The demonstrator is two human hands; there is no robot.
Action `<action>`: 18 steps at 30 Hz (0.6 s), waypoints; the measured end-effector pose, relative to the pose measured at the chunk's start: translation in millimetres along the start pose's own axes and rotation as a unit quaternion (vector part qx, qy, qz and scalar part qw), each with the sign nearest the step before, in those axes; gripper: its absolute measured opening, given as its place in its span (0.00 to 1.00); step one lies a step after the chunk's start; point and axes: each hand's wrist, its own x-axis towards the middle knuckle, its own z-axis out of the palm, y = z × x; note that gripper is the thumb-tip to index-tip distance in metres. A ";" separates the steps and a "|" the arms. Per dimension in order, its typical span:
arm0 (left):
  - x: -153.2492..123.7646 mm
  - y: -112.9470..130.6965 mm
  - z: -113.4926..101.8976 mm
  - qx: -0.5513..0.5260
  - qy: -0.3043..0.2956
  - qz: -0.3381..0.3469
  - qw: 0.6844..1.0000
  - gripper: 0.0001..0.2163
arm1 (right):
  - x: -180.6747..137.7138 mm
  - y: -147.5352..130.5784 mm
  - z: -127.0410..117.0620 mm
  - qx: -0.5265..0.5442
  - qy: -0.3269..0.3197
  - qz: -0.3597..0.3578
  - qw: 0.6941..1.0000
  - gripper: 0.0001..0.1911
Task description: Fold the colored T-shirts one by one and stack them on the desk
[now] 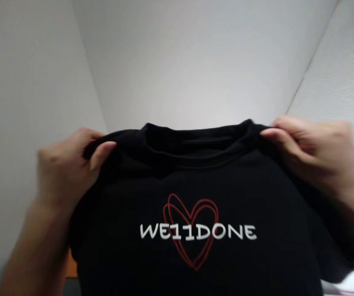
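Observation:
A black T-shirt [127,193] hangs upright before me, its front facing the camera. White letters and a red heart outline [192,259] are printed across its chest. My left hand [69,160] pinches one shoulder between thumb and fingers. At the opposite shoulder, my right hand [312,148] is closed on the fabric in the same way. The round neckline sags a little between the two hands. The shirt's lower part runs out of the picture, and both hands are slightly blurred.
Pale walls [35,82] meet in corners behind the shirt. A small orange patch [71,265] shows at the lower left, above something dark. Something white [351,283] peeks out below the sleeve at the lower right.

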 end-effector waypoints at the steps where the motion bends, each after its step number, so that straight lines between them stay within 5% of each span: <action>1: 10.0 4.6 15.9 0.059 0.001 0.016 0.998 0.27 | 3.5 4.2 18.7 -0.046 -0.068 0.010 0.997 0.30; 5: 31.2 3.3 103.5 0.147 -0.096 0.084 0.981 0.23 | -18.3 32.1 126.6 -0.073 -0.195 0.068 0.976 0.28; 9: -1.9 -18.2 182.0 0.134 -0.219 0.140 0.956 0.15 | -82.5 37.1 213.6 -0.058 -0.333 0.076 0.938 0.19; 14: -50.5 -28.5 235.7 0.089 -0.319 0.164 0.929 0.15 | -139.6 23.6 254.7 -0.015 -0.433 0.117 0.894 0.20; 18: -53.5 -26.1 267.9 0.080 -0.333 0.157 0.926 0.19 | -150.2 26.0 273.7 -0.009 -0.444 0.133 0.886 0.25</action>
